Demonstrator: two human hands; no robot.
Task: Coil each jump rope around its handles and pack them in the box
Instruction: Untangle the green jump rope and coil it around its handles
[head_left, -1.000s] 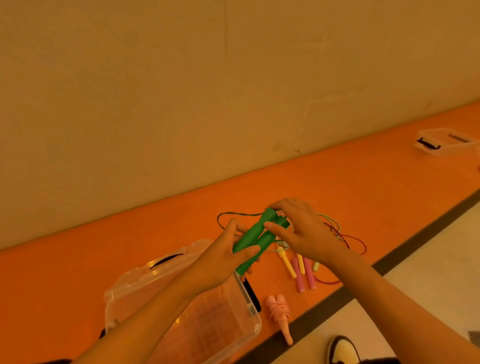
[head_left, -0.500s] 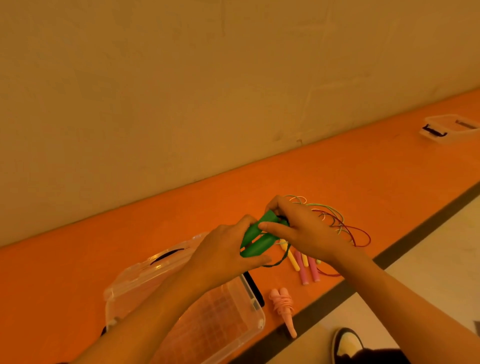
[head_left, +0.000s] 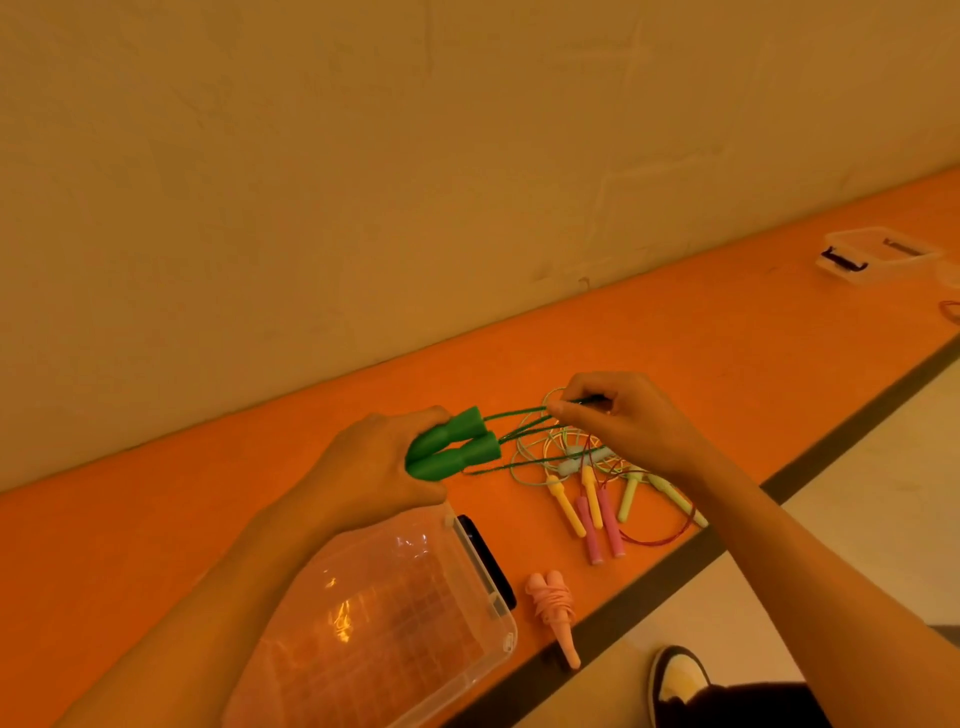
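Note:
My left hand (head_left: 371, 470) grips the two green handles (head_left: 454, 448) of a jump rope side by side above the orange ledge. Its green cord (head_left: 519, 415) runs right in several strands to my right hand (head_left: 623, 423), which pinches it taut. A clear plastic box (head_left: 498, 644) stands open below my left hand, with a black clip on its right side. A coiled pink rope (head_left: 553, 605) lies beside the box. Loose ropes with yellow handles (head_left: 566, 506), pink handles (head_left: 602, 525) and pale green handles (head_left: 628, 496) lie tangled under my right hand.
The orange ledge (head_left: 156, 519) runs along a beige wall; a dark strip marks its front edge. A second clear box (head_left: 878, 254) sits far right on the ledge, with a red cord (head_left: 953, 312) beside it. A shoe (head_left: 680, 680) shows on the pale floor.
My right hand has left the handles and pulled the green cord out to the right. The left hand now holds both handles alone, slightly further left.

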